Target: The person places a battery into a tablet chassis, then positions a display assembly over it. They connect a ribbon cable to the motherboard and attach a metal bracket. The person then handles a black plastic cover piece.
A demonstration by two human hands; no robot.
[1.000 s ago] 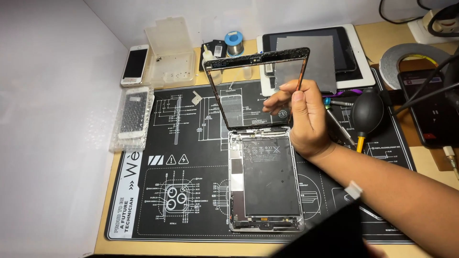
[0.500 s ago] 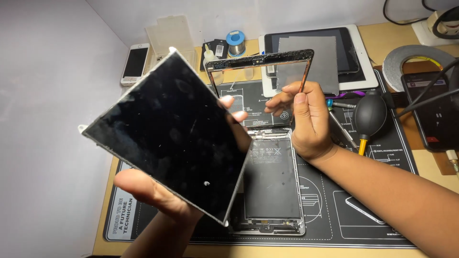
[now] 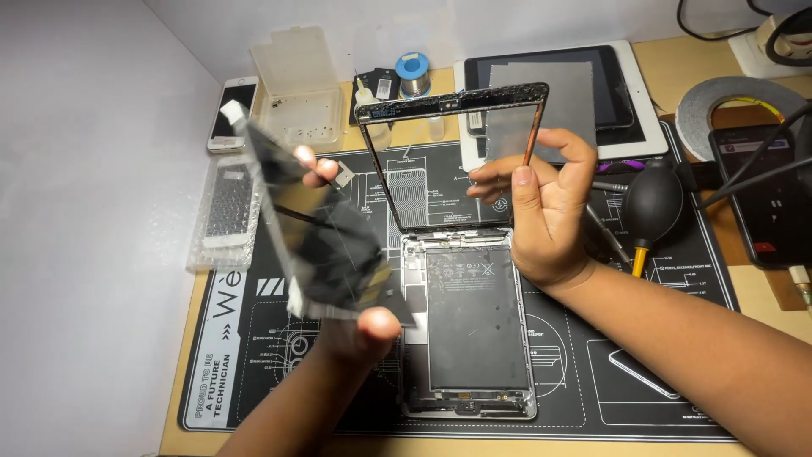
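Observation:
An opened tablet body (image 3: 470, 326) lies on the black repair mat (image 3: 660, 338), its battery and inner parts showing. Its glass front frame (image 3: 457, 152) stands tilted up from the top edge of the body. My right hand (image 3: 541, 211) holds that frame by its right side, fingers pinched on the edge. My left hand (image 3: 355, 317) grips a dark display panel (image 3: 317, 233) left of the tablet, thumb at its lower edge and fingertips behind its upper part. The panel is turned nearly edge-on and blurred.
A black air blower (image 3: 651, 203) and small tools lie right of my hand. A second tablet (image 3: 562, 93), a tape roll (image 3: 732, 106) and a phone (image 3: 765, 195) sit at the back right. Two phones (image 3: 227, 203) and a clear plastic box (image 3: 300, 93) are at left.
My left hand came into view holding the dark panel, first flat toward me, now turned nearly edge-on and nearer the tablet. My right hand still holds the raised frame.

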